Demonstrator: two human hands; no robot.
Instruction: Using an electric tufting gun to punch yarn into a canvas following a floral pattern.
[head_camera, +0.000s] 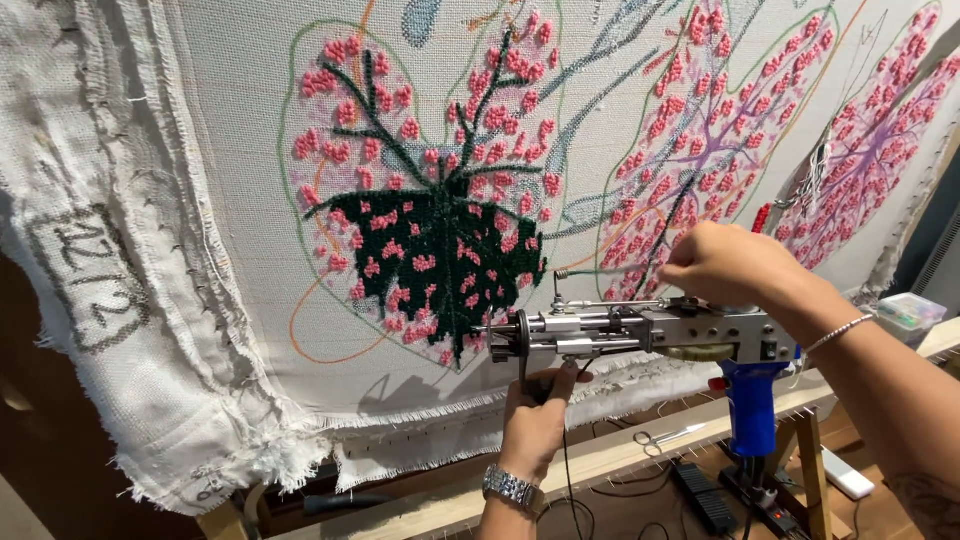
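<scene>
Below, left hand (535, 415) clenched on tufting gun (640, 330) front handle; right hand (725, 265) pinching yarn (600, 271) above.

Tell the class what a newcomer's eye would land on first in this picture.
First, the pink and dark green tufted leaf at the centre of the stretched cloth. Next, the metal tufting gun with its blue handle, lower right, its tip at the leaf's lower edge. The left hand holds it from below, the right hand rests on top.
</scene>
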